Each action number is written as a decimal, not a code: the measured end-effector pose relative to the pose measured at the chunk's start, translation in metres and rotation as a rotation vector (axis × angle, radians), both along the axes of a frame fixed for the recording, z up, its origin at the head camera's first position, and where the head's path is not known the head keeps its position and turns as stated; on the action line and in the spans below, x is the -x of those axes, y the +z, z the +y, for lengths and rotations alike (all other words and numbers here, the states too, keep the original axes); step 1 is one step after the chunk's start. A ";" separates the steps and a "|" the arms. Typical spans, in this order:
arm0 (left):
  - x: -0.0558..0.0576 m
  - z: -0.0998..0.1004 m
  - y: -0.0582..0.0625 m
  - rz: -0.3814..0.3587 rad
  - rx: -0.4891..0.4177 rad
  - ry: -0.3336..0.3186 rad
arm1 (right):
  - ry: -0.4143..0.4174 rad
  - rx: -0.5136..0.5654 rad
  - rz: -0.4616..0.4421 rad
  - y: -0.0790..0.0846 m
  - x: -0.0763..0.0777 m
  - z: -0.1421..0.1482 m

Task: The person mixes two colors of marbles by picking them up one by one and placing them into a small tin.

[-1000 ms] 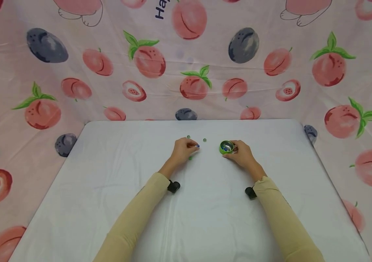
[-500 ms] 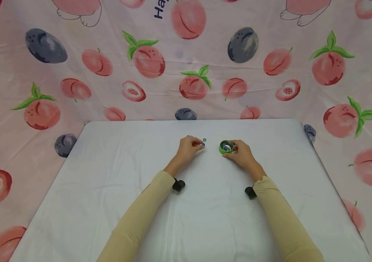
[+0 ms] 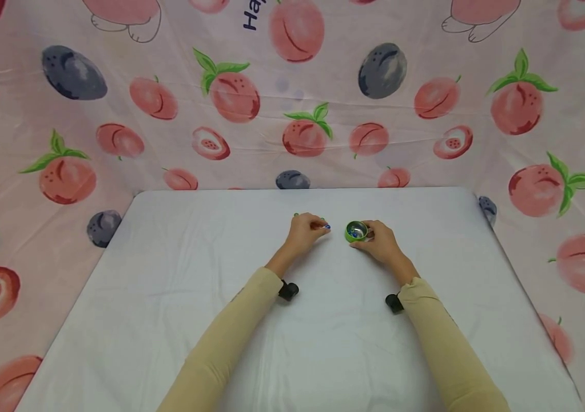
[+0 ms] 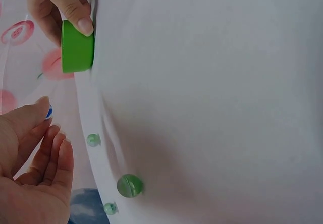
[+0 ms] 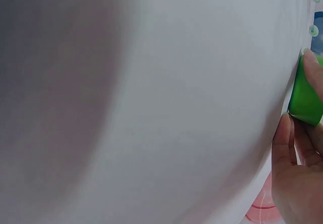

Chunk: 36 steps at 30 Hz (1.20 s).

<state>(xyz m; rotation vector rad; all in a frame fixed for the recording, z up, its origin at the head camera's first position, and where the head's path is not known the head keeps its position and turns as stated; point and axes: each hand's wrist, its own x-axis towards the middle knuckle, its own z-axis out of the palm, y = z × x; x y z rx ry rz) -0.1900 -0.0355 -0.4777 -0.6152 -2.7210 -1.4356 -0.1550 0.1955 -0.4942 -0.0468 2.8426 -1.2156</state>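
Note:
Between thumb and fingertip, my left hand (image 3: 302, 233) pinches a small blue marble (image 4: 49, 112), held to the left of a green cup (image 3: 355, 240). The cup stands upright on the white table with a shiny metal inside, and several blue marbles (image 3: 355, 233) lie in it. My right hand (image 3: 382, 245) grips the cup from its right side, thumb on the near side and fingers round the back. In the left wrist view, three green marbles (image 4: 130, 185) rest on the cloth beside my left hand; in the head view that hand partly covers them.
A white cloth covers the table (image 3: 323, 343), whose far edge lies just beyond the marbles and cup. Fruit-printed fabric (image 3: 251, 149) hangs behind and at both sides. Each wrist wears a small black camera (image 3: 289, 290).
My left hand has moved right toward the cup, carrying the blue marble, and now overlaps the green marbles in the head view. The right hand and cup have stayed still.

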 end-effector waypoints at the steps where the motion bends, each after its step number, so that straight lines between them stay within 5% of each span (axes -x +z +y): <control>1: 0.000 0.001 0.000 -0.006 0.001 -0.001 | -0.001 0.000 0.001 0.000 0.000 0.000; 36: 0.000 0.034 -0.002 -0.032 0.006 -0.033 | 0.012 -0.009 0.028 0.001 0.000 0.002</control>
